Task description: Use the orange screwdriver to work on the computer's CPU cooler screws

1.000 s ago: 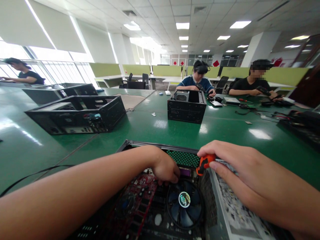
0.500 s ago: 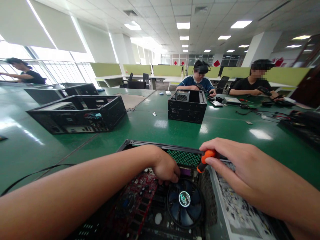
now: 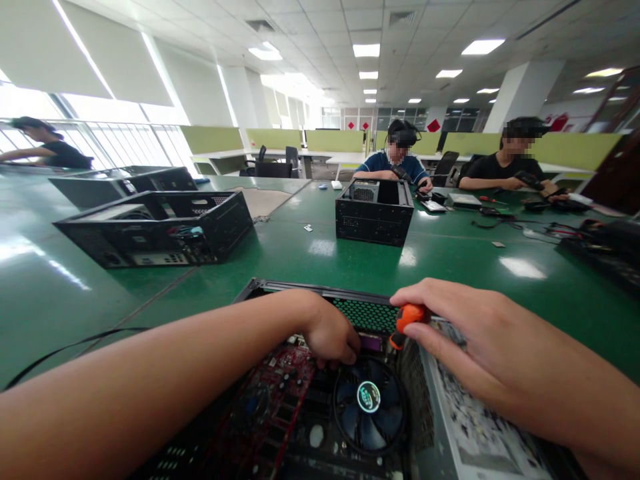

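In front of me lies an open computer case (image 3: 330, 291) with a red circuit board (image 3: 280, 393) and a round black cooling fan (image 3: 369, 427) inside. My left hand (image 3: 333, 330) reaches in beside the fan's upper left edge, its fingers curled and pressed together; whatever they hold is hidden. In my right hand (image 3: 460, 333) is an orange and black screwdriver (image 3: 412, 318), gripped by its handle between thumb and fingers, above the fan's upper right. The screwdriver's tip is not visible. A purple slot or connector (image 3: 371, 343) shows between the two hands.
Another open computer case (image 3: 160, 230) stands at the left, and a smaller one (image 3: 374, 213) sits across the green table (image 3: 280, 260). Two people work on the far side, near cables and parts (image 3: 525, 207). A third person sits at the far left.
My right hand and the screwdriver have shifted slightly left and down, closer to the purple part. The left hand has stayed nearly still.
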The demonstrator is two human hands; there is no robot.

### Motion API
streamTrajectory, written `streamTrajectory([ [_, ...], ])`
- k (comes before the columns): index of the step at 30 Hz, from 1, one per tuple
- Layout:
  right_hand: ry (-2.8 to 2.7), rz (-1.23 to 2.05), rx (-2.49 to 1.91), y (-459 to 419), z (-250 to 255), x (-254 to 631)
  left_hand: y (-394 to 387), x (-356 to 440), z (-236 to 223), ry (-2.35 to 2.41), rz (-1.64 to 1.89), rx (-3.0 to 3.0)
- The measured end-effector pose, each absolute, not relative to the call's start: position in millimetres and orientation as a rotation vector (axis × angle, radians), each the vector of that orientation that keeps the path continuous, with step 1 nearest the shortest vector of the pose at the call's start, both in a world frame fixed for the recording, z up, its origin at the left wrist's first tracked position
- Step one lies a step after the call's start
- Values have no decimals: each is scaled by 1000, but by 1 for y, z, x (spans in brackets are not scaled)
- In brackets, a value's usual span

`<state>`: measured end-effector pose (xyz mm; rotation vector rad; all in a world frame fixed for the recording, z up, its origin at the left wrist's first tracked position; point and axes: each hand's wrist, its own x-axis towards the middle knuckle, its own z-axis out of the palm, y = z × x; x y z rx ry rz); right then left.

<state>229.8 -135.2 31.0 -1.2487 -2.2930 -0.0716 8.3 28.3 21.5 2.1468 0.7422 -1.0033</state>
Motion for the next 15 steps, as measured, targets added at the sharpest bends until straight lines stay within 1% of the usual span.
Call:
streamTrajectory([
  [10,-2235,5,-1246,-145,37,228,28,5,20,762,-1001,2148],
  [15,-2162,51,-1319,-152,22,237,32,3,14,730,-992,2155],
])
